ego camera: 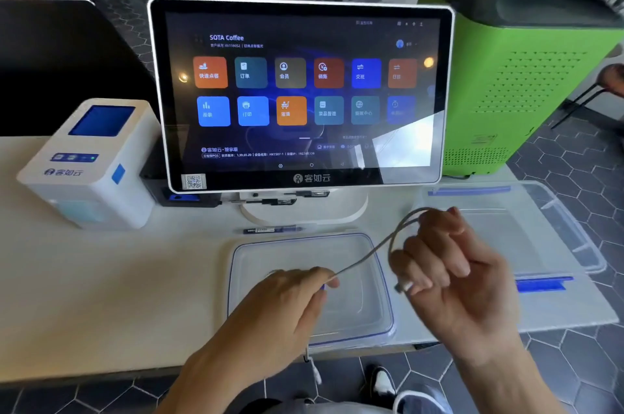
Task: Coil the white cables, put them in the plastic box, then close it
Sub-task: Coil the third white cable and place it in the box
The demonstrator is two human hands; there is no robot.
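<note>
White cable, pinched taut between both hands

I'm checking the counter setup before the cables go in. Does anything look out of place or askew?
Mostly tidy. A blue pen lies loose on the counter in front of the screen's stand. One end of the white cable dangles off the counter edge below the left hand. The plastic box overhangs the right edge.

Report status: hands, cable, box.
Both hands grip thin white cable, one loop formed. Clear plastic box open, lid beneath. Nothing blocking.
</note>
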